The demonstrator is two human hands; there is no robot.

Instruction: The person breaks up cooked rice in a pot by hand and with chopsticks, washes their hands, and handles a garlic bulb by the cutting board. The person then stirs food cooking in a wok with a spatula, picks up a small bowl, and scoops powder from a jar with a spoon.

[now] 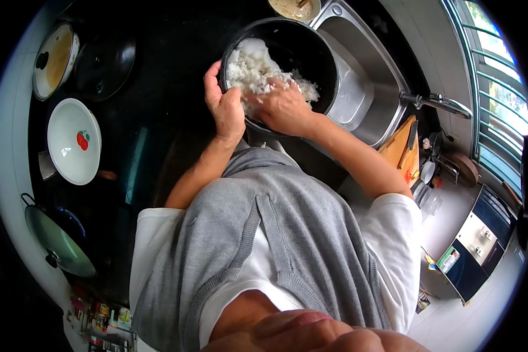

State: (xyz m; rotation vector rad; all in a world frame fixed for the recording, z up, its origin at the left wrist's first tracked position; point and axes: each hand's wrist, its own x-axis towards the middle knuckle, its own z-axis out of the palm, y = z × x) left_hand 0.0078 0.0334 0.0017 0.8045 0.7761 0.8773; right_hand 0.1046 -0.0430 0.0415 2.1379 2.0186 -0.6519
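A black pot stands at the edge of the sink, with clumpy white rice heaped along its left side. My left hand grips the pot's rim at the lower left, thumb on one side and fingers on the other. Inside the pot, my right hand is curled into the rice, its fingers bent and partly buried. Grains cling around the fingers, which are slightly blurred.
A steel sink with a faucet lies right of the pot. A bowl with pale contents sits behind. On the dark counter at left are a white bowl, a dark lid and a glass lid.
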